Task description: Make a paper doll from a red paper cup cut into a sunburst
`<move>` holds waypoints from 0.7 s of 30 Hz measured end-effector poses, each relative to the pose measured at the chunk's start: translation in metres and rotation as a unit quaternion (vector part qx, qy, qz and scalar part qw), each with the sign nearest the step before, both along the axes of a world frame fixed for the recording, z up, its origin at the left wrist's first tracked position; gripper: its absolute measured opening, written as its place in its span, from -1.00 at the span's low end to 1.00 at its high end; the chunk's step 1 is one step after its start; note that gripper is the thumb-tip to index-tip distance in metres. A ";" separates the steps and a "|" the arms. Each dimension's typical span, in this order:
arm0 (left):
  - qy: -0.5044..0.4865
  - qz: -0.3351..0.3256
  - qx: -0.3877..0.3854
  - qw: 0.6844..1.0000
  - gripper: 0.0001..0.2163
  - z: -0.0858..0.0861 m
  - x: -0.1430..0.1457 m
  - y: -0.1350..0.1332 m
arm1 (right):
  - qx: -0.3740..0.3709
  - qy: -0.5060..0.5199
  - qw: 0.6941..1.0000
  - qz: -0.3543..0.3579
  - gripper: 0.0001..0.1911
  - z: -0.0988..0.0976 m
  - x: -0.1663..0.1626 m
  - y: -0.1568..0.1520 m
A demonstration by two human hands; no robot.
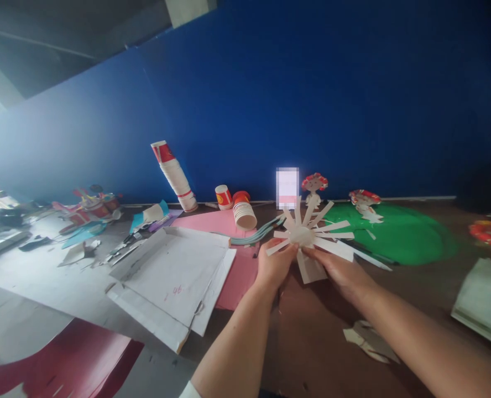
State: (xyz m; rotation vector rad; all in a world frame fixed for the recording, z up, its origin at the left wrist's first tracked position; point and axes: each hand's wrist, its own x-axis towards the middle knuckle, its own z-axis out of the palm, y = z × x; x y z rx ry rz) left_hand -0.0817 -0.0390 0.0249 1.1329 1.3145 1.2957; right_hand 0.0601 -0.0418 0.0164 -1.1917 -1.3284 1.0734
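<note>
The left hand point(275, 258) is closed in a pinch, its thumb and fingers gripping the lower left edge of a white paper cut-out point(301, 236). The right hand point(332, 266) is closed likewise on the lower right edge, so the cut-out stands between the two hands, its strips fanning out above and to both sides of them; a broad paper flap point(311, 270) hangs just below the fingertips.

Just beyond the right hand, a slim pale pointed object point(374, 260) lies by a green sheet point(415, 237). Past the cut-out and to the right hand's far side stand two paper figures with red rims, one nearer point(314, 185) and one farther right point(365, 203). Nearer the body than the right hand, paper scraps point(372, 341) lie on the brown tabletop point(312, 342).

Left of the left hand, grey-green strands point(251, 237) run over a pink sheet point(239, 276), and farther left is a shallow white box point(175, 276). Beyond that hand, a short cup stack point(244, 214) lies beside a single red cup point(223, 197); farther left, a tall cup stack point(176, 178) leans toward the blue wall point(270, 99).
</note>
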 end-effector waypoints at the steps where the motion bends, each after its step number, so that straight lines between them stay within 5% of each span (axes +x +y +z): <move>1: -0.002 -0.001 -0.002 1.000 -0.88 0.001 0.001 -0.001 | -0.003 0.004 1.000 0.001 -0.47 0.000 0.001 0.001; 21: 0.016 -0.034 0.005 0.999 -0.91 0.007 -0.001 -0.004 | -0.095 0.121 0.988 0.030 -0.49 -0.015 -0.001 0.005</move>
